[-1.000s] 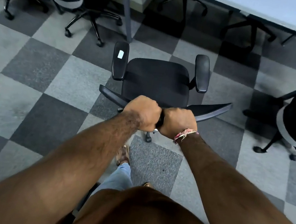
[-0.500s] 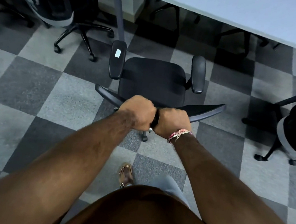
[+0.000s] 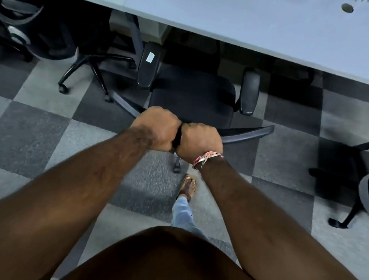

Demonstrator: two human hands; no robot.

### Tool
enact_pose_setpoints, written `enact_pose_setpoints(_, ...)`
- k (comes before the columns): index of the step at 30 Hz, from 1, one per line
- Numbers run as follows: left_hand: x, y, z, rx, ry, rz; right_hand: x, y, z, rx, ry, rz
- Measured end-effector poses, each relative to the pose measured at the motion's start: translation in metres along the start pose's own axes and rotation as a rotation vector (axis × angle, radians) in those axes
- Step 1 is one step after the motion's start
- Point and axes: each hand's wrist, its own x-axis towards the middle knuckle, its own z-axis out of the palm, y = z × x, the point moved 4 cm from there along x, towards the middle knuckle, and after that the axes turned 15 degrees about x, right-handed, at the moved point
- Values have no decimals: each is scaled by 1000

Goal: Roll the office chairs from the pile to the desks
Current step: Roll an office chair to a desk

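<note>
Checkered carpet (image 3: 31, 137) underfoot; both hands (image 3: 177, 132) grip the chair (image 3: 195, 95) backrest before them.

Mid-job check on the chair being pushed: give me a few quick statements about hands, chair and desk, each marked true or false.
1. Both hands grip the top of the chair's backrest. True: the left hand and right hand sit side by side at its middle.
2. The chair lies tipped on its side. False: it stands upright on its base.
3. The left armrest bears a small pale sticker. True.
4. The chair is far from the desk. False: the armrest fronts are about at the desk edge.
5. The bracelet is on the left wrist. False: it is on the right wrist.
</note>
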Motion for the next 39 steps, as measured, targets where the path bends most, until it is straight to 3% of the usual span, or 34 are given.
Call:
enact_pose_setpoints(8,96,-66,-11,-147,18,-137,112,49,-24,38,-15,-21)
enact_pose_setpoints(24,281,-180,-35,-162,77,5,295,137,-66,12,52,129)
enact_pose_setpoints(39,335,-206,-38,-112,83,97,346,165,-77,32,46,175)
